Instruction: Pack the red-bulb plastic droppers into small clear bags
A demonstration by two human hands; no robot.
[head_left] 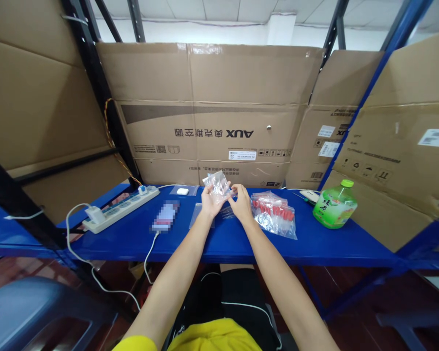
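Note:
A small clear plastic bag [218, 186] is held up over the blue table, near its back. My left hand [209, 202] is closed on the bag's left side and lower part. At the bag's right edge my right hand [241, 202] pinches with thumb and fingers. Whatever the bag contains is too small to make out. Beneath my hands lie some thin clear pieces [227, 212], partly hidden. To the right of my right hand is a pile of clear bags with red-ended items [274, 212]. Another flat clear bag [195, 214] lies by my left forearm.
A power strip [122, 209] and a phone [165, 216] on a cable lie to the left. A white earphone case [183, 191] rests behind. At right stands a green bottle [335, 207]. Cardboard panels [212, 78] wall in the blue table [234, 248].

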